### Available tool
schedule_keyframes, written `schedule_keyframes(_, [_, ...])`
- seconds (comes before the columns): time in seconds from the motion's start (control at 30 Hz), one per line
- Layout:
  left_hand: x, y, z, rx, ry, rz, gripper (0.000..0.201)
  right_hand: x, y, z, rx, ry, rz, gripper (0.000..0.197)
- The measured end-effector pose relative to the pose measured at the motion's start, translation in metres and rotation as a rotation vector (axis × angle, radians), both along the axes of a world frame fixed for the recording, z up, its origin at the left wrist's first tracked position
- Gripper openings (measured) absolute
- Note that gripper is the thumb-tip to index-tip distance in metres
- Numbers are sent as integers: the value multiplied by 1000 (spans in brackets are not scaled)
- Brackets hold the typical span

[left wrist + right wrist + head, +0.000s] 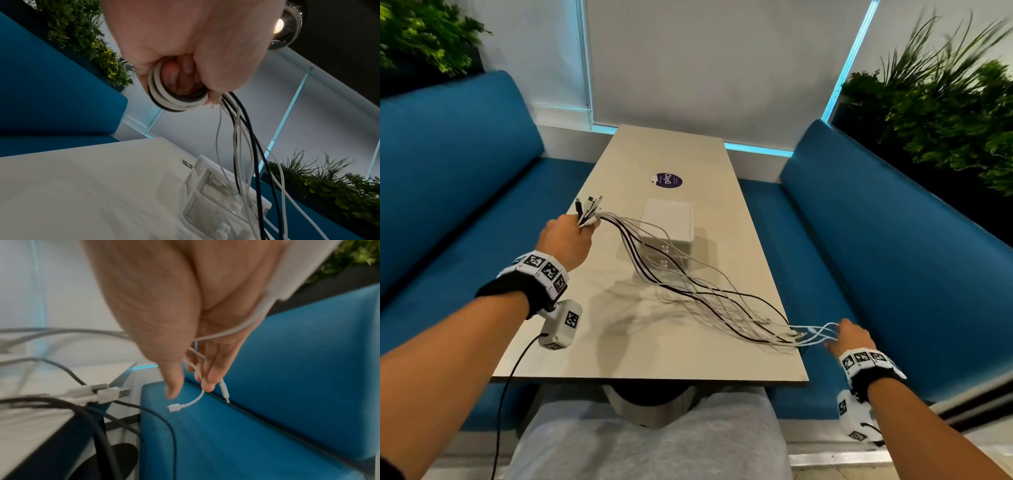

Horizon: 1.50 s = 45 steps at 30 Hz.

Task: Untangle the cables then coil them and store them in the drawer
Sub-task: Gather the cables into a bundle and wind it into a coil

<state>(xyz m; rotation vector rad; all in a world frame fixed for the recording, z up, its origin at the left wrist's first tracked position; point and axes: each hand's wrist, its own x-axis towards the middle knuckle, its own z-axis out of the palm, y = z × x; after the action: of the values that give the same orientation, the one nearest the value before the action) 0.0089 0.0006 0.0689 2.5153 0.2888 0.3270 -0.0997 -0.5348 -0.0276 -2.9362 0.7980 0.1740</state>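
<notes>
A bundle of white and dark cables [688, 291] stretches across the beige table [654, 349] between my two hands. My left hand [565, 236] grips one end in a fist above the table's left edge, plugs [589, 205] sticking up past the fingers. In the left wrist view the cables loop [176, 99] round that curled hand [195, 65]. My right hand [851, 337] is off the table's right edge. Thin white cables [197, 400] run between its nearly straight fingers [211, 369]. More plugs [98, 394] lie at the table edge. The white drawer unit [669, 222] is closed.
Blue sofas [448, 171] [893, 240] flank the table, with plants [945, 102] behind them. A purple round sticker [668, 180] lies beyond the drawer unit. Dark cables [102, 434] hang over the table's right edge. My knees are under the near edge.
</notes>
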Motion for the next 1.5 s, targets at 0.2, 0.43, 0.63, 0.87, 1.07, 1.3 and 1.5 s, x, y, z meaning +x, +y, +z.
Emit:
schedule_keyframes(0.2, [-8,-10,1,5,-1,-41,40,-4,23,-6,19,214,134,101])
schedule_keyframes(0.43, [-16,-26,10,37,-18,-108,38,9,44,6,-54,-125,213,74])
schedule_keyframes(0.63, [-21,-35,14,105,-15,-177,35,25,62,26,345,129,301,102])
schedule_keyframes(0.87, [-32,-46,15,249,-10,-259,35,36,120,64,333,-425,430,44])
schedule_keyframes(1.07, [-39,-60,22,355,7,-335,27,34,231,116,330,-673,859,70])
schedule_keyframes(1.3, [-65,-56,37,275,-12,-562,19,60,301,135,610,-373,863,81])
schedule_keyframes(1.5, [-64,-40,40,125,-102,-485,16,54,299,120,720,-278,821,18])
